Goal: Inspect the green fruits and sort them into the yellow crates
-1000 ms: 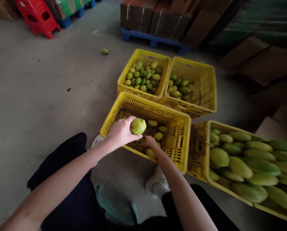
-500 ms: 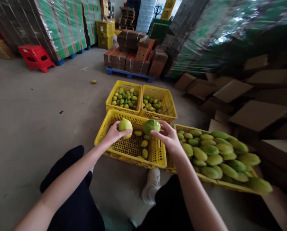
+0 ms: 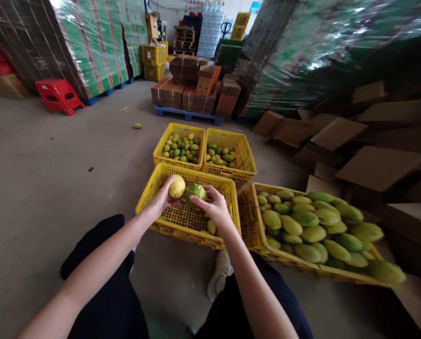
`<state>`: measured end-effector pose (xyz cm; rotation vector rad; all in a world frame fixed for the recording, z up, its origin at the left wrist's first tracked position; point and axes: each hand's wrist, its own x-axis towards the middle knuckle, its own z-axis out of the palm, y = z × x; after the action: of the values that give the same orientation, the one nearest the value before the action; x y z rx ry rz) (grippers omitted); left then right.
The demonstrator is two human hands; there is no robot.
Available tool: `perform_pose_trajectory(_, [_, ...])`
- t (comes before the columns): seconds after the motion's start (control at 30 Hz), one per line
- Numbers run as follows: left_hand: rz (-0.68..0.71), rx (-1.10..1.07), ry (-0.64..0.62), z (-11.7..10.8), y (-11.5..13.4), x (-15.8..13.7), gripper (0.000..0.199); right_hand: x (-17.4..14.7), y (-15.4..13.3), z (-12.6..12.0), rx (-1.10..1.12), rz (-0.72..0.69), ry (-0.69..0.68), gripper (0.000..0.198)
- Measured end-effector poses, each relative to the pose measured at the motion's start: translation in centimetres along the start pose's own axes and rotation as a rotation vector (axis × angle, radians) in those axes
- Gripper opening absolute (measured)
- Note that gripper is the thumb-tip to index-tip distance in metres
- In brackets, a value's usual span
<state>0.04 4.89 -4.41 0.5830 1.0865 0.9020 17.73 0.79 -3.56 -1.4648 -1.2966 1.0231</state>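
Seemingly comparing, the left hand (image 3: pixel 164 197) clasps a yellow fruit (image 3: pixel 177 187), the right hand (image 3: pixel 215 204) a green fruit (image 3: pixel 195 193), fingers curled. Lowering either should clear the crate (image 3: pixel 182 233) edges.

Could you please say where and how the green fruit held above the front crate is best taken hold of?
The green fruit is probably best taken around its right side, coming from the right, where the right grip holds it, thumb on its near face. Its body is rounded, and the yellow fruit in the left grip sits close on its left.
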Motion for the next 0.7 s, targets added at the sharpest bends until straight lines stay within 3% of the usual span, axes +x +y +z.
perform_pose_trajectory(0.23, [0.111,-0.004,-0.060,-1.8,0.8,0.3,0.052,0.5,0.5,0.6,-0.007,-0.045,0.005,0.053])
perform_pose_trajectory(0.37, [0.212,-0.050,-0.166,-2.4,1.3,0.2,0.056,0.6,0.6,0.5,0.027,-0.028,0.053,0.054])
perform_pose_trajectory(0.53, [0.246,-0.168,-0.200,-2.0,1.6,0.0,0.058,0.8,0.4,0.7,0.125,0.036,0.077,0.055])
perform_pose_trajectory(0.7, [0.344,-0.171,-0.290,-1.2,0.6,0.0,0.064,0.5,0.3,0.5,0.084,-0.027,0.097,0.055])
